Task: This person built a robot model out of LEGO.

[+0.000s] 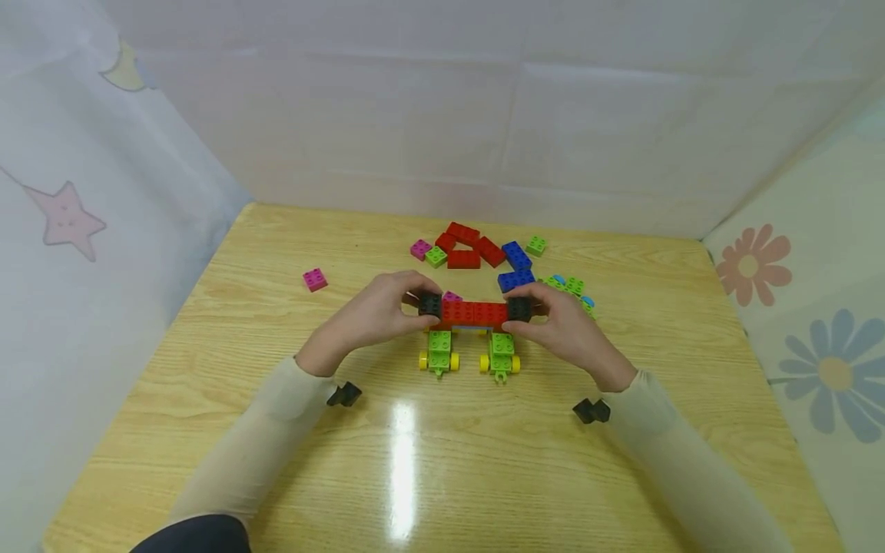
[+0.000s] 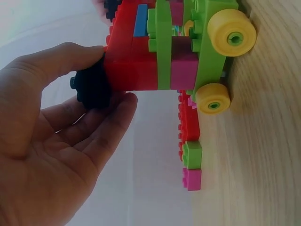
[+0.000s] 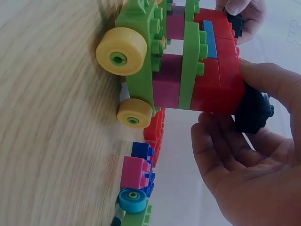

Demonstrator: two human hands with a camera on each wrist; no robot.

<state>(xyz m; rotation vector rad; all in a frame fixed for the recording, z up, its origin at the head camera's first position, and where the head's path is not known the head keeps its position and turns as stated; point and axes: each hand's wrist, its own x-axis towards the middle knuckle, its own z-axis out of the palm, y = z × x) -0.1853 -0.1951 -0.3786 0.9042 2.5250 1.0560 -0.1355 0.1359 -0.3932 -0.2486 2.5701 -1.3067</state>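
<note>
Fitting the black bricks to the two ends of the brick assembly's red row [image 1: 458,312] appears to be your step in hand. The assembly is at the centre of the head frame. Your left hand [image 1: 376,313] pinches the left black brick [image 1: 429,305]; your right hand [image 1: 568,326] pinches the right black brick [image 1: 519,309]. The next move probably calls for even pressure, with the green wheeled bases [image 1: 439,357] steady below.

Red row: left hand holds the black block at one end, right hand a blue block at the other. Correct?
The end block in the right hand is black, not blue, as the right wrist view shows. The left hand does hold the black block at the other end.
</note>
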